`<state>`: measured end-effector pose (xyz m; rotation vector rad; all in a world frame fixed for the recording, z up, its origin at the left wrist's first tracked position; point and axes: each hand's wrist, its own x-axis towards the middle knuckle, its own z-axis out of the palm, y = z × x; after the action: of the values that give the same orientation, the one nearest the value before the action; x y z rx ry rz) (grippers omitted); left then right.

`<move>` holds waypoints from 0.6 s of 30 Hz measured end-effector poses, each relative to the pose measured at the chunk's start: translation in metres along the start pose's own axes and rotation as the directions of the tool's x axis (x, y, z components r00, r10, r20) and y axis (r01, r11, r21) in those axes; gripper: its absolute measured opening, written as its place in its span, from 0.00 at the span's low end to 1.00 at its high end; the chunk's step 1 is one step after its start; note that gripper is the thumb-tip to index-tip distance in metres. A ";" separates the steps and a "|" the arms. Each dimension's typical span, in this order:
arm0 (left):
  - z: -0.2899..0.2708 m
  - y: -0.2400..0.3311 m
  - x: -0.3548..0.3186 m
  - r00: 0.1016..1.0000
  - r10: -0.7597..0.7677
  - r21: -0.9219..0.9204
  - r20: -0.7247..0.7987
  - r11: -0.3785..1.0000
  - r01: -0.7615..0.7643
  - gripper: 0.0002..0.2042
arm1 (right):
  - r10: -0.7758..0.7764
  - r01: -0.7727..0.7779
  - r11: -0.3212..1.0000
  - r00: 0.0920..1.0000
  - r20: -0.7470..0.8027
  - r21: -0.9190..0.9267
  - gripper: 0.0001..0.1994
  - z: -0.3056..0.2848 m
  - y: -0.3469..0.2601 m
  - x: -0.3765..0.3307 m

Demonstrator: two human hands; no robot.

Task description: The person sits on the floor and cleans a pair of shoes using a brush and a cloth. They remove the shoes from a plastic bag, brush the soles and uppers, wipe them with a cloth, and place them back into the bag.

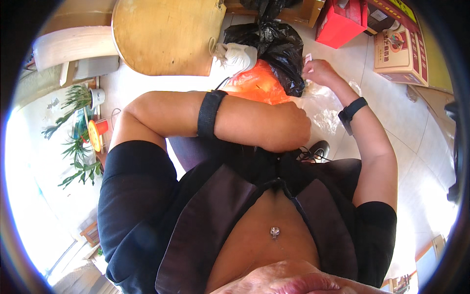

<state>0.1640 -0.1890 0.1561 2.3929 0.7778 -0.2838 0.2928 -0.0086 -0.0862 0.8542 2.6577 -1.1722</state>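
My left forearm crosses in front of me, and my left hand (293,128) is curled closed. Its fingertips are turned away, so anything in them is hidden. Farther out on the right, my right hand (323,72) has its fingers pressed together at a small white and pink piece (308,59), too small to name. Crumpled clear plastic (327,116) lies on the floor below that hand. A black plastic bag (286,54) is just left of my right fingers. An orange plastic bag (259,84) lies beyond my left forearm, with a white shoe (240,58) beside it.
A rounded wooden seat (166,36) stands at the far left. A red box (341,24) and a cardboard carton (399,54) are at the far right. Potted plants (78,142) line the left side. A dark laced shoe (320,149) is on the tiled floor near me.
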 end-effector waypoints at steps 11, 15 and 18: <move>0.006 0.004 0.008 0.995 0.011 0.053 -0.095 0.999 -0.006 0.07 | 0.183 -0.140 0.971 0.957 -0.225 0.193 0.26 -0.016 -0.008 0.001; 0.002 0.005 0.009 0.997 -0.018 -0.009 -0.080 1.000 0.018 0.06 | 0.223 -0.172 0.947 0.960 -0.170 0.272 0.28 -0.008 0.002 0.009; -0.003 0.002 0.013 1.000 -0.004 -0.017 0.031 1.000 0.005 0.05 | 0.189 -0.147 0.959 0.969 -0.159 0.244 0.26 -0.003 0.012 0.013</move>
<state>0.1752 -0.1822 0.1550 2.3657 0.7688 -0.3136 0.2887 0.0058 -0.0953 1.2558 2.5506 -1.4416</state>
